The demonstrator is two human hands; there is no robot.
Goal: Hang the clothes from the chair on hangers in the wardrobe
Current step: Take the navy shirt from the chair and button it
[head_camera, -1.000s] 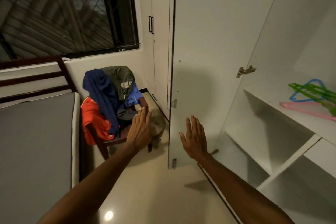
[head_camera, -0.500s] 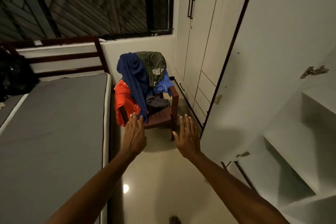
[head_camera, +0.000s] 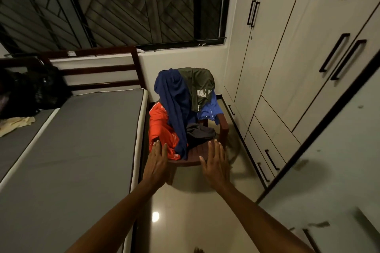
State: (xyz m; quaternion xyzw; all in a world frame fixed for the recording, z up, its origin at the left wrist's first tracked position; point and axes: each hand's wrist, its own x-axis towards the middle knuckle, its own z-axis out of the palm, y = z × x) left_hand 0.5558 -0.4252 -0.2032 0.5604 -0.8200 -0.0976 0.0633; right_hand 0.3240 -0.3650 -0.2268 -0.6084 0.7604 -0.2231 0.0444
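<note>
A dark wooden chair [head_camera: 193,155] stands between the bed and the wardrobe, piled with clothes. A navy garment [head_camera: 174,107] and a dark green shirt [head_camera: 198,86] with white lettering drape over its back. An orange-red garment [head_camera: 161,127] hangs on its left side, a bright blue one [head_camera: 210,110] on the right, and a dark bundle [head_camera: 200,133] lies on the seat. My left hand [head_camera: 157,160] and my right hand [head_camera: 214,162] reach out flat, fingers straight, just in front of the seat, holding nothing. The open wardrobe door [head_camera: 329,160] is at the right; no hangers are in view.
A bed with a grey mattress [head_camera: 72,150] runs along the left, with a black bag [head_camera: 30,90] and a pale cloth [head_camera: 14,124] near its head. Shut wardrobe doors and drawers [head_camera: 273,68] line the right wall. A barred window [head_camera: 113,4] is behind the chair.
My view has swung left from the open wardrobe to the chair and moved closer. Both hands, still flat, now reach the front of the seat. The shelf with hangers has left the view.
</note>
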